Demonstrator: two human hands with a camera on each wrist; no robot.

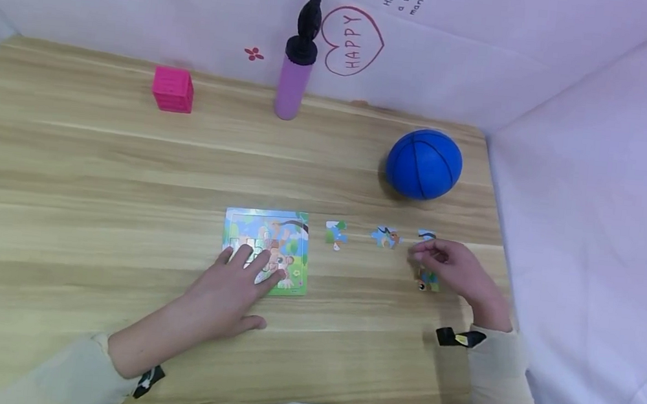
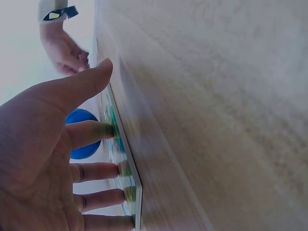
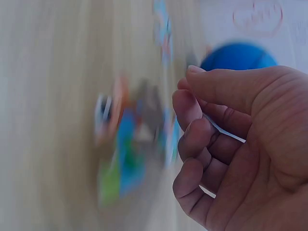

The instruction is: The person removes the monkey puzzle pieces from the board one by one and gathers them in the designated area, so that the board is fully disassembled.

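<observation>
Step in hand, as judged: piece pick-up for the colourful square jigsaw puzzle board (image 1: 273, 239), which lay mid-table on the pale wooden table (image 1: 99, 161) under the spread, flat fingers of the left hand (image 1: 230, 290). The right hand (image 1: 457, 270), fingers curled, hovered over loose puzzle pieces (image 1: 427, 280) well right of the board; whether it pinched one could not be told. The next move likely called for a secure pinch and carrying the piece to the board.

Wooden table (image 1: 99, 161) carries puzzle board (image 1: 283, 227) under left hand (image 1: 229, 294), loose puzzle pieces (image 1: 336, 234) by right hand (image 1: 457, 270), blue ball (image 1: 423, 164), pink box (image 1: 173, 89), pump (image 1: 294, 82) beyond.
</observation>
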